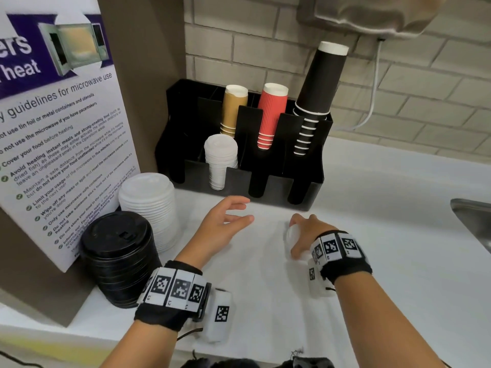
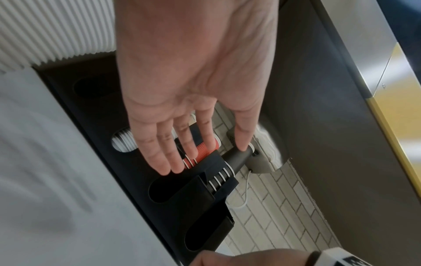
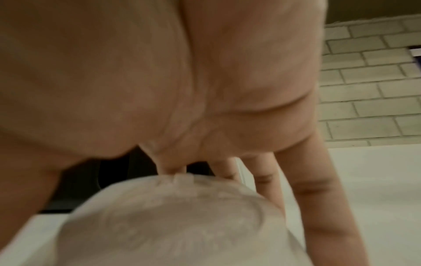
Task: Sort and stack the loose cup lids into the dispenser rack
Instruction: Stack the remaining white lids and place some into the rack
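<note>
Head view, from the left: a microwave guidelines poster (image 1: 53, 123) leans against the brown panel at the edge of the white worktop (image 1: 385, 235). In front of it stands a stack of black cup lids (image 1: 117, 256), and just behind and right of that a taller stack of large white lids (image 1: 150, 205). Further right, against the brick wall, sits the black dispenser rack (image 1: 305, 192). One front slot holds a column of small white lids (image 1: 220, 160); behind it are tan paper cups (image 1: 233, 110), then red ribbed cups (image 1: 272, 115), then tall black cups (image 1: 317, 96) at the right end. The two front slots on the right look dark, and their contents cannot be made out.

The left hand (image 1: 223, 221) hovers above the worktop just before the rack, palm down, fingers straight and spread, holding nothing; the left wrist view shows the same loose, flat palm (image 2: 187, 81). The right hand (image 1: 305, 235) is to its right, curled over a small stack of white lids (image 1: 291, 239) with the thumb on the near side. In the right wrist view these lids (image 3: 182, 225) are blurred, with the fingers (image 3: 314, 189) reaching down past them. A steel sink edge (image 1: 475, 216) shows at the far right.
</note>
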`<state>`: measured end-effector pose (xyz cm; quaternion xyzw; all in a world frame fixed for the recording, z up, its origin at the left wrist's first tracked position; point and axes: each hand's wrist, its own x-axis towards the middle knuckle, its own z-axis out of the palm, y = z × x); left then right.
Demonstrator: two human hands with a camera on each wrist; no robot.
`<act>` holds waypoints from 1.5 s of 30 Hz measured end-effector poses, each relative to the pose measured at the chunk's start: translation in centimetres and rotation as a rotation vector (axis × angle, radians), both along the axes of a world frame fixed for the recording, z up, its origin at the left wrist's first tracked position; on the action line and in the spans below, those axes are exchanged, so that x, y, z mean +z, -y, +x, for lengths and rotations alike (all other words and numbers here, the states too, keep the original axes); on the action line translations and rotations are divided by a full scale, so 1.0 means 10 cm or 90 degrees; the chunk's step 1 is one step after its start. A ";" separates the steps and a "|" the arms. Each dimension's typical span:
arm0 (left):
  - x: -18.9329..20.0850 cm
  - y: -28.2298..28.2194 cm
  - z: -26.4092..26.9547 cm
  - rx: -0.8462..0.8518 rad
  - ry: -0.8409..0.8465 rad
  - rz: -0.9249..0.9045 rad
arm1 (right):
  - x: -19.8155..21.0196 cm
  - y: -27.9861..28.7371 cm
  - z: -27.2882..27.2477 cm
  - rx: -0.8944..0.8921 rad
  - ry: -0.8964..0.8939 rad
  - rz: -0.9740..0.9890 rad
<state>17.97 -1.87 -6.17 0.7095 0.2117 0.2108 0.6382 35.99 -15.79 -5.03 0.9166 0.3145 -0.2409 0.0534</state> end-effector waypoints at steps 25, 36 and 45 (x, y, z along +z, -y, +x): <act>0.11 0.03 -0.07 -0.141 0.168 -0.062 | 0.59 -0.11 -0.50 0.099 -0.438 0.610; 0.13 0.06 -0.08 -0.129 0.156 -0.045 | 0.61 -0.01 -0.49 0.089 -0.429 0.641; 0.14 0.09 -0.04 -0.083 0.169 -0.058 | 0.60 -0.02 -0.51 0.092 -0.399 0.676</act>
